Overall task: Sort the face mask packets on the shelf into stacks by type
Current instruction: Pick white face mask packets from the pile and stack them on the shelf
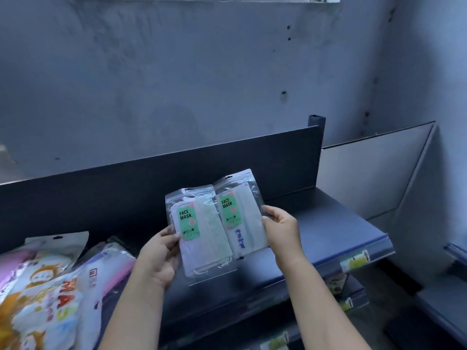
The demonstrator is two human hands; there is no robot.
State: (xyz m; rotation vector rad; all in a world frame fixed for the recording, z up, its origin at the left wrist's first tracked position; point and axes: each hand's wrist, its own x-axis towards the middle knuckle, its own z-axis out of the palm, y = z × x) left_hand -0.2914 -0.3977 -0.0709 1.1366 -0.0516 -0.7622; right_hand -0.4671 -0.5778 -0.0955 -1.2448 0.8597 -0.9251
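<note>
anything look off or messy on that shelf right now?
Yes. The pile of packets at the shelf's left end is a jumble: mixed prints and pink ones overlap at different angles, not stacked. The two green-label packets, in the left hand and right hand, look intact.

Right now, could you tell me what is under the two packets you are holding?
Under the left packet and right packet lies bare dark shelf. The patch directly beneath them is hidden.
</note>
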